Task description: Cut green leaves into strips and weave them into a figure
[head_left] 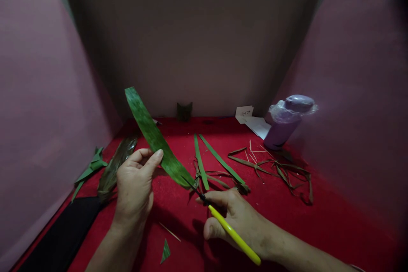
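My left hand (138,180) pinches a long, broad green leaf strip (149,129) between thumb and fingers, holding it tilted above the red surface. In my right hand (234,214) is a pair of scissors (234,234) with a yellow handle and dark blades. The blades meet the lower right end of the strip; how far they are open is hard to make out. Beyond the hands lie two narrow green leaf strips (219,157), over some dried brown strips (219,176). A small triangular leaf scrap (165,251) rests on the red cloth near me, close to a thin wooden stick (170,231).
On the right, tangled dried strips (287,174) and several thin sticks (251,153) lie before a purple plastic-covered container (283,127). White papers (255,124) are behind. A folded green leaf piece (92,165), a bundle of dark leaves (116,165) and a black object (63,233) lie left.
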`<state>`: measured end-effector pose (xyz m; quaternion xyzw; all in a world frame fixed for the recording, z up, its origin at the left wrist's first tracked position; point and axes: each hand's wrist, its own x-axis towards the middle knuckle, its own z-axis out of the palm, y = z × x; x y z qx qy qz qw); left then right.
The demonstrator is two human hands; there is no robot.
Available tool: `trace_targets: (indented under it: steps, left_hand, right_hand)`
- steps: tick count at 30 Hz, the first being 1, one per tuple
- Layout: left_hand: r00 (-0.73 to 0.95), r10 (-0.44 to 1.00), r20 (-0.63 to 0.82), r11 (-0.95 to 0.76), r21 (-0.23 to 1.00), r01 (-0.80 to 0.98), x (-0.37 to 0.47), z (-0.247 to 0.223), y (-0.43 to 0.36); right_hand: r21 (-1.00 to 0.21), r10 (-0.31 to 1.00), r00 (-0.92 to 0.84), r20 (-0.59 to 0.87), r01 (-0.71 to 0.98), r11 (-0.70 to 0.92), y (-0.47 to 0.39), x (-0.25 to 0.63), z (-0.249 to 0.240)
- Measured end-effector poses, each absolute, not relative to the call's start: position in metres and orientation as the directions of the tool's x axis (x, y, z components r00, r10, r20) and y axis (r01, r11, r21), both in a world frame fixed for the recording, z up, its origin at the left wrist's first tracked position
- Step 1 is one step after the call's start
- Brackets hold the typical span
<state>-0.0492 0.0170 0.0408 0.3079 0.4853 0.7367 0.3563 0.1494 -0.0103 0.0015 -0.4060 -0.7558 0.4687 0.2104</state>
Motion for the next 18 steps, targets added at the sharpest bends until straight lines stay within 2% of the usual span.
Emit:
trace_targets:
  steps: [18]
  left_hand:
    - [-0.567,0.818,0.098,-0.281,0.928,-0.244,-0.0488,0.0412,0.0143]
  right_hand:
    - [-0.829,0.829,-0.551,-0.095,0.505,0.241,-0.011,0.1481,0.0043]
